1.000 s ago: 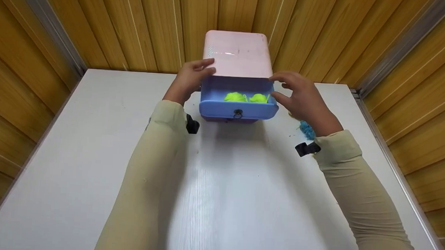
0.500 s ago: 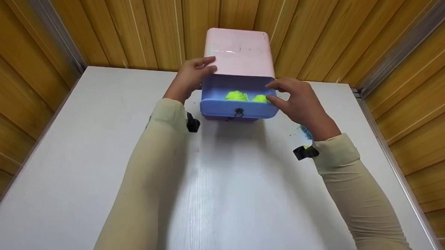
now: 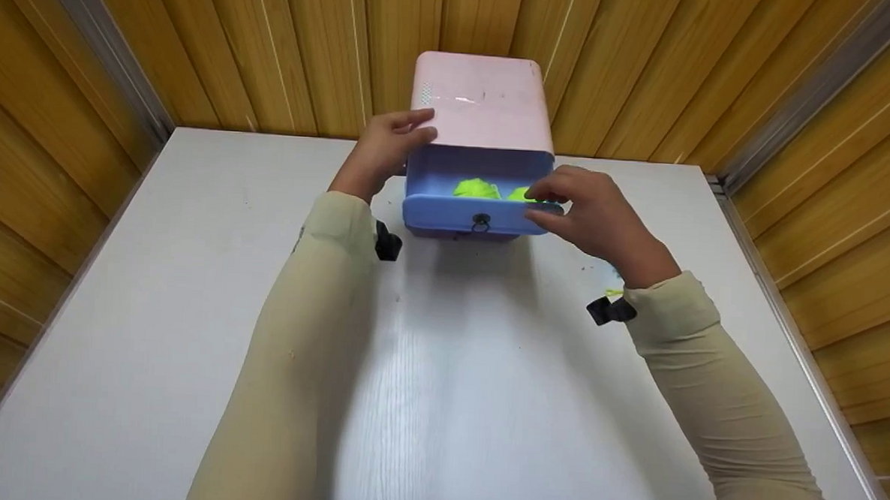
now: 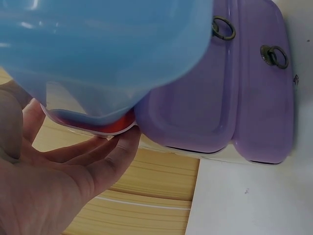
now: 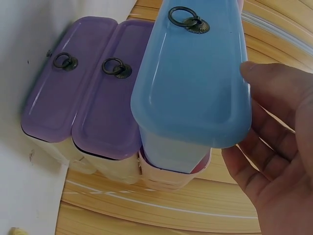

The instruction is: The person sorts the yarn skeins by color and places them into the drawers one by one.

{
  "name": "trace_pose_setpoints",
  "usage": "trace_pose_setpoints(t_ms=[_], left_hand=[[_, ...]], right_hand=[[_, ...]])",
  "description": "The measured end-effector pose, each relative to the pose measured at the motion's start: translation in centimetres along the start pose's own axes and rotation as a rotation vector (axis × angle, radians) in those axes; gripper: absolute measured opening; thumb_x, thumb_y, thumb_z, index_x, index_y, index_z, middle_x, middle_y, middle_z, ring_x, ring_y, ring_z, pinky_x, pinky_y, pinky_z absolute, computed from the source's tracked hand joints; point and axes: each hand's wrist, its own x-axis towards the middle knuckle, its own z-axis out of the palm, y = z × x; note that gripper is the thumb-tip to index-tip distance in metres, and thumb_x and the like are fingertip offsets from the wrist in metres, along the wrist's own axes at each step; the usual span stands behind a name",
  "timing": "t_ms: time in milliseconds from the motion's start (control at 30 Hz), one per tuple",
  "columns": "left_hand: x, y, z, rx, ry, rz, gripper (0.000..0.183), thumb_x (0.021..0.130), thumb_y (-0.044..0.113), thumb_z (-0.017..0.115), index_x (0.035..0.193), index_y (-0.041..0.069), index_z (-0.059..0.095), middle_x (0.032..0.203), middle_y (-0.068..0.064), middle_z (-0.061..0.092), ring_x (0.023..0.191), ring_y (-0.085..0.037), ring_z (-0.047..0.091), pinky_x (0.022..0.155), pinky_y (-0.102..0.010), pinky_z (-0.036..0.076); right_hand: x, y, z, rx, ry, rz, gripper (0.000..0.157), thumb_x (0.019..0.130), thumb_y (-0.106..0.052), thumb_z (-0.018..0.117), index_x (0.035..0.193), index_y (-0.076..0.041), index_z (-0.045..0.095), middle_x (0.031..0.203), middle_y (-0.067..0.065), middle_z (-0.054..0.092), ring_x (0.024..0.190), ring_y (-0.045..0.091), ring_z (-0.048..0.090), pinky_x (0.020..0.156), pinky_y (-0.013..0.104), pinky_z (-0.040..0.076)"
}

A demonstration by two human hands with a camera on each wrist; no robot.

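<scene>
A small drawer cabinet (image 3: 483, 105) with a pink top stands at the back of the table. Its blue drawer (image 3: 446, 214) is pulled out and holds two neon-yellow yarn balls (image 3: 477, 188); the right one is partly covered by fingers. My left hand (image 3: 389, 146) grips the cabinet's upper left side, a finger and thumb lying on the pink top. In the left wrist view, its other fingers (image 4: 115, 156) lie along the casing. My right hand (image 3: 578, 207) pinches the blue drawer's front right corner, thumb outside, fingers over the rim.
Two purple drawers (image 5: 110, 93) with ring pulls sit closed below the blue one. Beside my right wrist, a bit of yellow yarn (image 3: 614, 293) shows on the white table (image 3: 453, 401). Wood-patterned walls (image 3: 395, 22) stand behind and at the sides.
My right hand has moved from the cabinet's right edge forward and down to the drawer's front right corner. The left hand keeps its place on the cabinet.
</scene>
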Motion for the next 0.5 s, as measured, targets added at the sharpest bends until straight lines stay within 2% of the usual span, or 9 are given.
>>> trace_pose_setpoints(t_ms=[200, 500], left_hand=[[-0.19, 0.01, 0.1, 0.008, -0.005, -0.012, 0.043, 0.092, 0.034, 0.067, 0.133, 0.036, 0.058, 0.147, 0.008, 0.048, 0.131, -0.018, 0.051, 0.104, -0.044, 0.046], [-0.53, 0.17, 0.28, -0.028, -0.016, -0.029, 0.043, 0.091, 0.032, 0.068, 0.133, 0.035, 0.059, 0.147, 0.007, 0.049, 0.129, -0.019, 0.053, 0.103, -0.044, 0.047]], right_hand=[[-0.35, -0.14, -0.01, 0.007, 0.003, 0.001, 0.012, 0.086, -0.013, 0.073, 0.097, -0.009, 0.072, 0.089, 0.005, 0.068, 0.08, 0.015, 0.061, 0.072, 0.032, 0.052], [-0.48, -0.2, -0.23, -0.014, -0.002, 0.008, 0.011, 0.087, -0.012, 0.073, 0.097, -0.008, 0.072, 0.088, 0.005, 0.067, 0.079, 0.016, 0.06, 0.071, 0.035, 0.053]])
